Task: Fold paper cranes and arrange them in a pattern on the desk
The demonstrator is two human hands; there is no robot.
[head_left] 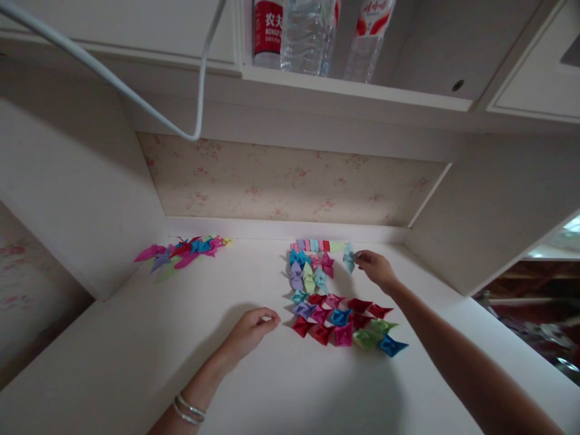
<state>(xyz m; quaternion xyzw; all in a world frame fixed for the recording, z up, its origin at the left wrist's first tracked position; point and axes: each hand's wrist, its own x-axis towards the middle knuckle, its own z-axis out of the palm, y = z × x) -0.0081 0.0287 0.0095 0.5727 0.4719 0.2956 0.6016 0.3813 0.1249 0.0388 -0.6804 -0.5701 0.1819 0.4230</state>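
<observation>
Many small folded paper pieces in red, pink, blue, purple and green lie in a cluster (338, 302) on a white desk (290, 386). My right hand (375, 267) reaches to the far end of the cluster and pinches a light blue folded piece (348, 258) upright beside the others. My left hand (251, 329) rests on the desk just left of the cluster, fingers curled loosely with nothing seen in them. Two thin bangles (188, 409) circle my left wrist.
A second heap of folded paper pieces (183, 251) lies at the back left of the desk. A row of small coloured paper strips (317, 245) sits against the floral back wall. Water bottles (308, 33) stand on the shelf above. A white rod (136, 90) crosses the upper left.
</observation>
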